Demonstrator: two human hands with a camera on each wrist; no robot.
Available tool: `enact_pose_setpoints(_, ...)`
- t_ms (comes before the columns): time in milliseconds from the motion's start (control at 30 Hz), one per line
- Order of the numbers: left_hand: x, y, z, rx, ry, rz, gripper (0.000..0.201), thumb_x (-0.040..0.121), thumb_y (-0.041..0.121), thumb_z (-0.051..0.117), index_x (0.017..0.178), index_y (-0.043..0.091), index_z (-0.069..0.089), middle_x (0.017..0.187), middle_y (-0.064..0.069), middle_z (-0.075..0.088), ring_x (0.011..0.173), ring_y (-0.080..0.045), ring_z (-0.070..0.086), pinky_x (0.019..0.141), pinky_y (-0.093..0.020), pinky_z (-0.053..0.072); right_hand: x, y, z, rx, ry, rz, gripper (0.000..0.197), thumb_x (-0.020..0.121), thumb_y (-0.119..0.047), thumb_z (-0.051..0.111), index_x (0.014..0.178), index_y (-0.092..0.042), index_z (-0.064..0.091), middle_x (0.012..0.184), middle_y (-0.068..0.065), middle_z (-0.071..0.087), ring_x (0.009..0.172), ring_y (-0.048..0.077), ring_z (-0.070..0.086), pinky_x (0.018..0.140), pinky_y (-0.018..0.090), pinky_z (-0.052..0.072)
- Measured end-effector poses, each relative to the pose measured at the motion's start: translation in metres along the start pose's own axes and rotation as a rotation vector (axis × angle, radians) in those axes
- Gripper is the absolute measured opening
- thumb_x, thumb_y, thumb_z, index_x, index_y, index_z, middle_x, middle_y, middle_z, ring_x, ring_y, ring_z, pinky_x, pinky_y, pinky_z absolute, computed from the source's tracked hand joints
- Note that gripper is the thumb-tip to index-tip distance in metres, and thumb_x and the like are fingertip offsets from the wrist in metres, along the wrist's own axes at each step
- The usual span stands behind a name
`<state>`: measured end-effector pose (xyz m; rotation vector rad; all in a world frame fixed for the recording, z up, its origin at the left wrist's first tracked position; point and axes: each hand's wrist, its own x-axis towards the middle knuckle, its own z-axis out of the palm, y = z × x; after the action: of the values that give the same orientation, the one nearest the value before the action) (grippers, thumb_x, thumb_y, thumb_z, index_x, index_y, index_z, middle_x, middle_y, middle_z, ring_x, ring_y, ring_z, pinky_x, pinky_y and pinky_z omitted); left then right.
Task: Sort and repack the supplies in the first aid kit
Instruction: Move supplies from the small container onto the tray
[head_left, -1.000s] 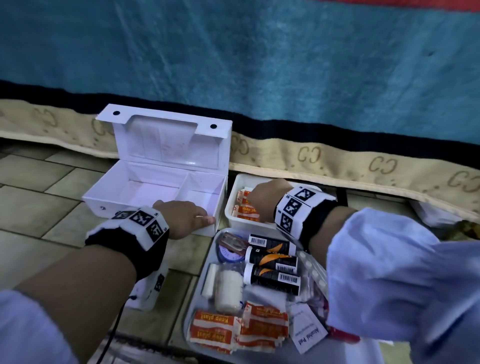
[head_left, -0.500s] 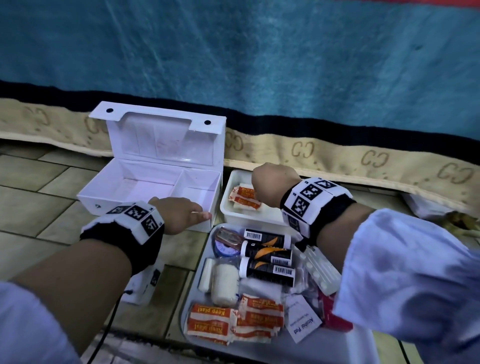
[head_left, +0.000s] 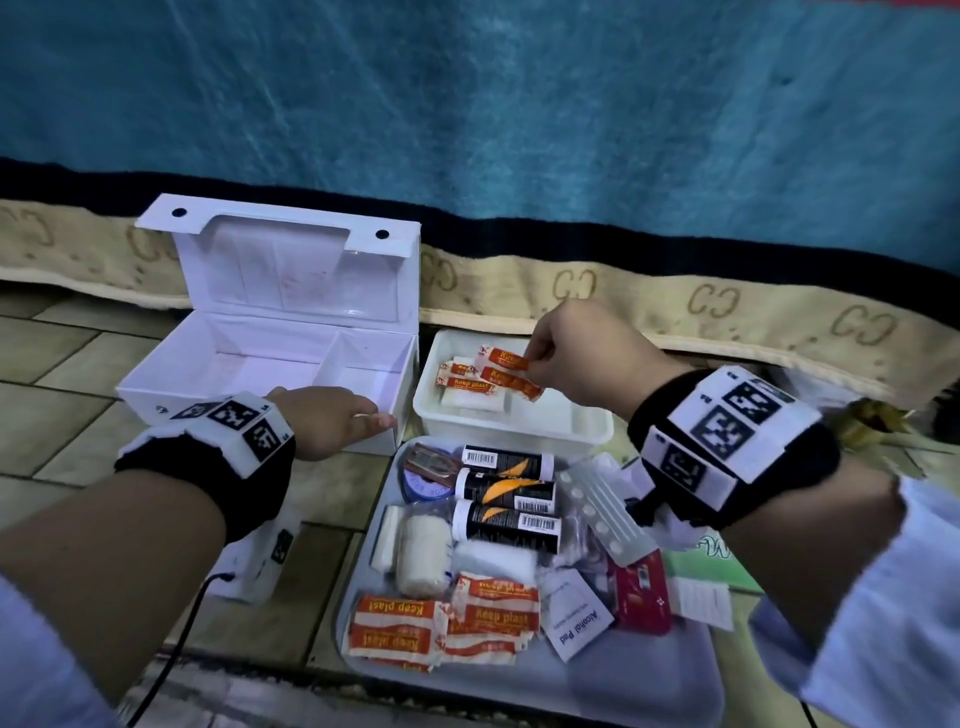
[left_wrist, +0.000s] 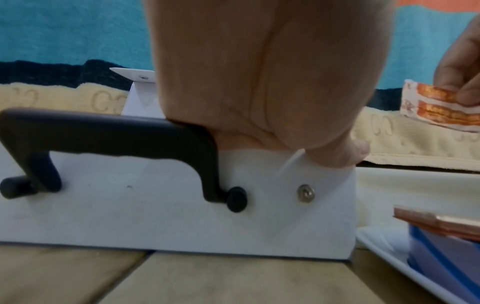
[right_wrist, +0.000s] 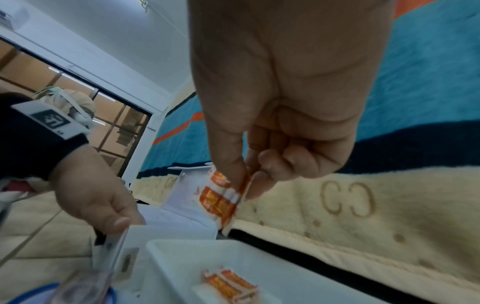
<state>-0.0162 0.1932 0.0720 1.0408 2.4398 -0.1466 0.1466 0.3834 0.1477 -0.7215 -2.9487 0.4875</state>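
The white first aid box stands open on the tiled floor, both compartments bare. My left hand grips its front wall at the right corner, beside the black handle; in the left wrist view the thumb lies on the rim and the fingers are hidden. My right hand pinches a few orange-and-white plaster strips above the white bin. The right wrist view shows the strips hanging from the thumb and fingers. More plasters and white pads lie in the bin.
A white tray in front holds three black tubes, a bandage roll, a plaster pile, an alcohol pad, a blister pack and a blue tin. A blue and cream blanket hangs behind.
My right hand has risen out of the white bin with plaster strips pinched in it. The left hand has stayed on the box's front corner.
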Motion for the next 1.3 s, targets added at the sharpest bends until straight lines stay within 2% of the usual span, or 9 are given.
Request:
enact_pose_setpoints(133, -0.001, 0.001, -0.001, -0.006, -0.001, 0.021, 0.043, 0.086, 0.065, 0.016, 0.088, 0.036, 0.047, 0.109, 0.003, 0.056, 0.106, -0.02, 0.051, 0.102, -0.048, 0.035, -0.001, 0.011, 0.007, 0.096, -0.032, 0.067, 0.012, 0.081, -0.019, 0.07, 0.07, -0.018, 0.066, 0.067, -0.003, 0.06, 0.054, 0.009, 0.051, 0.045, 0.018, 0.036)
enact_pose_setpoints(300, -0.002, 0.001, -0.002, -0.002, -0.004, 0.01, 0.046, 0.074, 0.072, 0.011, 0.077, 0.04, 0.044, 0.1, 0.006, 0.051, 0.102, -0.018, 0.05, 0.102, -0.049, 0.034, 0.012, 0.022, 0.018, 0.261, 0.017, 0.154, 0.012, 0.079, -0.008, 0.069, 0.08, -0.02, 0.069, 0.074, -0.004, 0.061, 0.061, 0.007, 0.053, 0.049, 0.018, 0.038)
enact_pose_setpoints(633, -0.004, 0.001, -0.002, -0.047, -0.006, -0.02, 0.035, 0.089, 0.063, 0.019, 0.084, 0.039, 0.044, 0.102, 0.004, 0.052, 0.105, -0.019, 0.051, 0.102, -0.048, 0.034, 0.025, 0.025, 0.026, 0.228, -0.004, 0.196, 0.018, 0.07, -0.018, 0.082, 0.086, -0.011, 0.075, 0.065, -0.007, 0.059, 0.06, 0.004, 0.051, 0.05, 0.017, 0.038)
enact_pose_setpoints(800, -0.004, 0.003, -0.003, -0.013, -0.018, 0.015, 0.046, 0.093, 0.059, 0.019, 0.105, 0.03, 0.053, 0.114, 0.002, 0.055, 0.111, -0.019, 0.05, 0.103, -0.046, 0.033, 0.029, 0.026, 0.024, 0.224, 0.087, 0.211, 0.02, 0.077, -0.018, 0.077, 0.095, -0.009, 0.073, 0.087, 0.005, 0.068, 0.068, 0.012, 0.053, 0.054, 0.021, 0.037)
enact_pose_setpoints(967, -0.001, 0.0, -0.003, -0.018, -0.023, 0.028, 0.063, 0.082, 0.068, 0.014, 0.103, 0.027, 0.056, 0.109, 0.002, 0.056, 0.106, -0.019, 0.051, 0.102, -0.047, 0.034, 0.015, 0.016, 0.0, 0.195, 0.19, 0.099, 0.013, 0.087, -0.013, 0.064, 0.097, -0.018, 0.071, 0.093, 0.003, 0.07, 0.071, 0.011, 0.055, 0.061, 0.019, 0.039)
enact_pose_setpoints(1067, 0.0, 0.0, -0.002, -0.005, -0.007, 0.021, 0.056, 0.092, 0.06, 0.019, 0.113, 0.025, 0.057, 0.117, 0.002, 0.056, 0.112, -0.019, 0.05, 0.102, -0.046, 0.033, -0.023, -0.001, -0.011, 0.139, -0.001, -0.089, 0.011, 0.084, -0.013, 0.066, 0.092, -0.017, 0.073, 0.086, -0.002, 0.071, 0.062, 0.005, 0.055, 0.058, 0.006, 0.039)
enact_pose_setpoints(1167, 0.001, 0.0, -0.001, -0.013, -0.001, 0.031, 0.053, 0.093, 0.058, 0.021, 0.114, 0.025, 0.057, 0.116, 0.003, 0.055, 0.114, -0.019, 0.049, 0.103, -0.047, 0.032, -0.067, -0.012, 0.0, -0.011, -0.295, -0.165, 0.01, 0.081, -0.017, 0.07, 0.088, -0.023, 0.072, 0.083, -0.007, 0.07, 0.072, 0.007, 0.064, 0.069, 0.02, 0.052)
enact_pose_setpoints(1233, 0.002, -0.002, -0.001, -0.024, -0.003, 0.036, 0.053, 0.092, 0.058, 0.021, 0.115, 0.026, 0.057, 0.12, 0.002, 0.056, 0.114, -0.02, 0.049, 0.104, -0.047, 0.033, -0.086, -0.015, 0.016, -0.075, -0.356, -0.206, 0.014, 0.08, -0.015, 0.067, 0.09, -0.023, 0.072, 0.085, -0.005, 0.069, 0.077, 0.01, 0.064, 0.062, 0.019, 0.049)
enact_pose_setpoints(1300, 0.002, -0.002, 0.0, -0.018, 0.002, 0.039, 0.056, 0.091, 0.06, 0.021, 0.116, 0.026, 0.057, 0.123, 0.001, 0.056, 0.115, -0.02, 0.05, 0.105, -0.047, 0.033, -0.1, -0.017, 0.033, -0.156, -0.352, -0.245, 0.018, 0.081, -0.011, 0.061, 0.094, -0.019, 0.071, 0.094, 0.003, 0.069, 0.086, 0.019, 0.065, 0.068, 0.025, 0.05)
